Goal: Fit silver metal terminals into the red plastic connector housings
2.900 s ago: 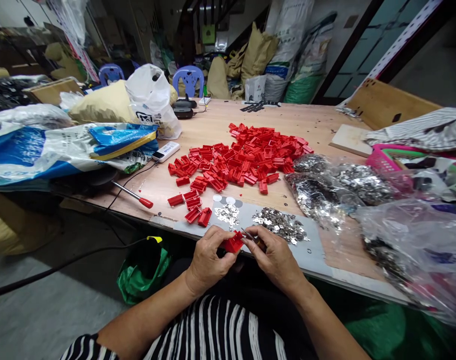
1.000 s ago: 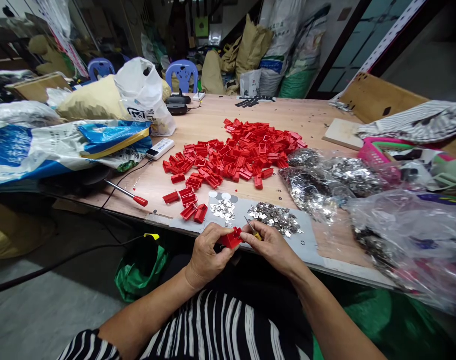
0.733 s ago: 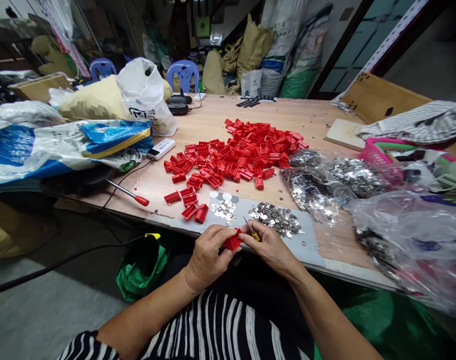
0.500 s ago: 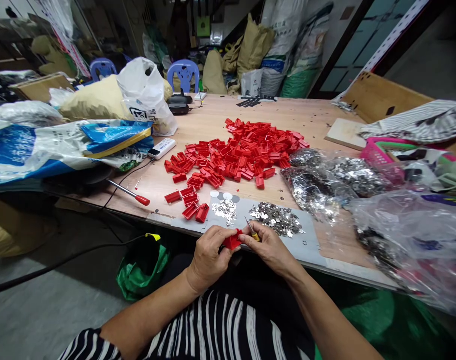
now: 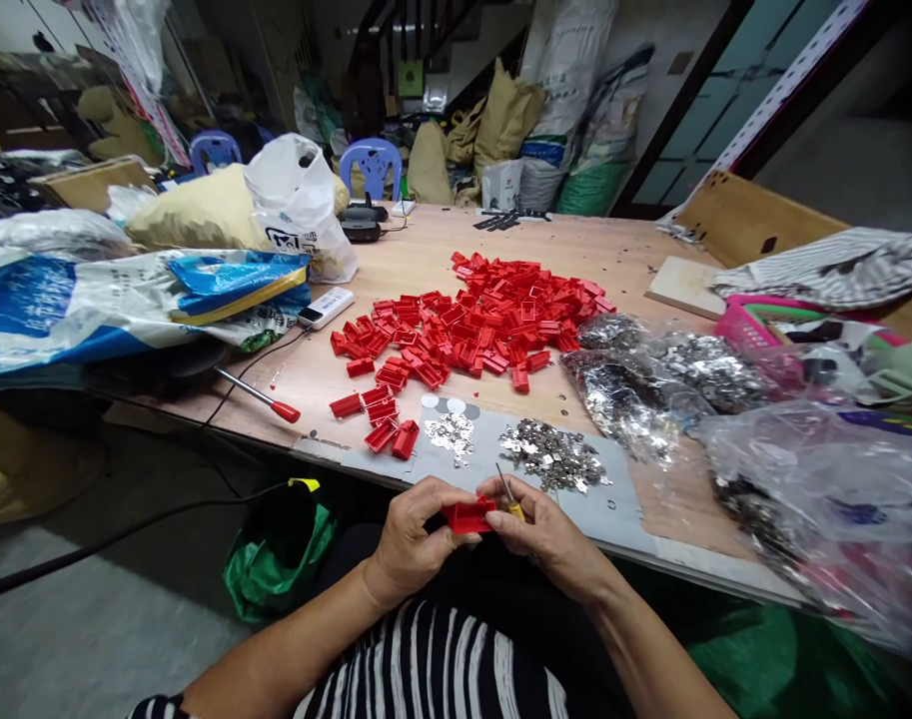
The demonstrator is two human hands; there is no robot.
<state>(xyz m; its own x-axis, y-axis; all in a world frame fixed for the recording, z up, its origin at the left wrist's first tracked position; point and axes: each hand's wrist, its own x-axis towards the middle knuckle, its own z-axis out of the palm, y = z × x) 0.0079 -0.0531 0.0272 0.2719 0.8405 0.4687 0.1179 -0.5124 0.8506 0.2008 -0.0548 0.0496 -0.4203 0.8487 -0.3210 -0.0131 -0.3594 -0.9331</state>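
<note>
Between my hands, just off the table's near edge, is a red plastic housing (image 5: 468, 515), its hollow side showing. My left hand (image 5: 420, 529) pinches it by its left end. In my right hand (image 5: 534, 519) a small screwdriver (image 5: 513, 504) with a yellow handle is held, its thin metal shaft pointing up. The right fingertips also touch the housing's right end. Beyond my hands, a pile of bright flat metal pieces (image 5: 451, 433) and a darker pile of metal pieces (image 5: 552, 454) lie on a grey sheet (image 5: 616, 499). A large heap of red housings (image 5: 492, 310) is farther back.
Clear bags of metal parts (image 5: 627, 389) and a pink basket (image 5: 755, 320) stand at the right. A red-handled metal rod (image 5: 283, 411) sticks out near the left edge. Plastic sacks (image 5: 66, 300) crowd the left side. A green bag (image 5: 276, 569) is below the table.
Both hands have come slightly lower in the view. The red housing has been turned so that its long hollow side shows. The screwdriver stays in my right hand.
</note>
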